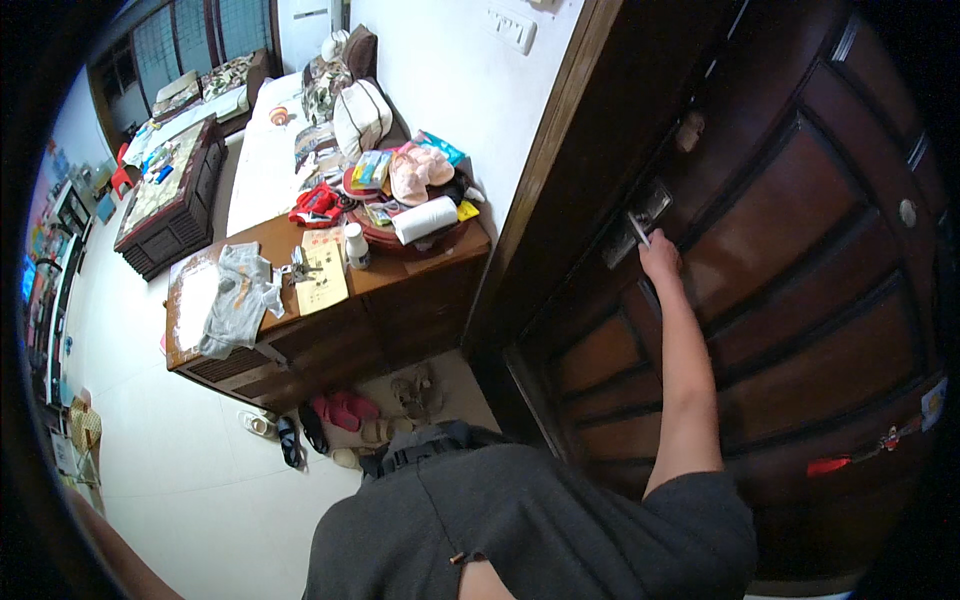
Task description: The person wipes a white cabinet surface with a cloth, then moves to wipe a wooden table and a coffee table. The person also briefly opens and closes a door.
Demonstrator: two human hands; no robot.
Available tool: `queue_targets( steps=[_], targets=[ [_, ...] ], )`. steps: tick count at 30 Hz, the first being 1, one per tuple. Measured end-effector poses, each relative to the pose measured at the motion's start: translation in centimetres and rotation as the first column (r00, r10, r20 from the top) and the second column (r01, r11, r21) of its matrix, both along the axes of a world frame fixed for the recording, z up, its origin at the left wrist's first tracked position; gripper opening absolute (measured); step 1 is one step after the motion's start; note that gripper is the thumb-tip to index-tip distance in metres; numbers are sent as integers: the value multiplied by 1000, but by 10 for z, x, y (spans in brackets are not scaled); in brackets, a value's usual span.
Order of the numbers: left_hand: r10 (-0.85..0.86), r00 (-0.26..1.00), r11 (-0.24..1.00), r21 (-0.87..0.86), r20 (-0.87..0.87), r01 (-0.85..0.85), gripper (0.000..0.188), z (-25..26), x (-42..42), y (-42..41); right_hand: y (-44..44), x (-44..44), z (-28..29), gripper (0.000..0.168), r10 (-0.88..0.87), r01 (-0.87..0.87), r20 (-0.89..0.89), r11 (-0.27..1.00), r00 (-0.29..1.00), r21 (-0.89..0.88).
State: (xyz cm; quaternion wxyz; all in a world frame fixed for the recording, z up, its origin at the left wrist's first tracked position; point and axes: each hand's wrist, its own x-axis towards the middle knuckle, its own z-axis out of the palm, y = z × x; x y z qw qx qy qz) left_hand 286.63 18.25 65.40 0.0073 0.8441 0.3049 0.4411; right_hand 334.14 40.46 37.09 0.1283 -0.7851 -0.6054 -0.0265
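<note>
My right hand [661, 257] is wrapped around the metal lever handle [638, 228] of a dark brown panelled wooden door [787, 202]. The handle juts from a long metal lock plate [621, 241] near the door's edge. Higher on the same edge sits a small round fitting [691, 131]. My right arm reaches out nearly straight. At the far left rim my bare left forearm [124, 555] shows, but its hand is out of view. My dark shirt fills the bottom.
Left of the door frame [551, 150] stands a wooden cabinet [420, 300]. On it lie a grey garment [238, 296], keys [301, 264], a white bottle [356, 246] and a paper roll [425, 220]. Several shoes [289, 442] sit on the floor below. A red tassel [829, 466] hangs on the door.
</note>
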Motion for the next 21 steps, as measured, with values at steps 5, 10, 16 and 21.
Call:
queue_targets(
  steps=[5, 10, 16, 21],
  targets=[
    [20, 1000, 1000, -6, 11, -20, 65, -5, 20, 16, 2, 10, 2, 27, 72, -70, 65, 997, 995, -26],
    [56, 998, 998, -14, 20, -56, 67, -11, 29, 22, -3, -6, 14, 28, 57, -43, 123, 993, 991, -114],
    [68, 997, 998, -19, 31, -67, 68, -12, 44, 37, -2, 5, 7, 17, 51, -52, 38, 999, 998, 12],
    [99, 994, 995, -20, 40, -99, 69, -17, 50, 41, 7, 7, 1, 20, 29, -31, 38, 998, 999, 51]
  ],
)
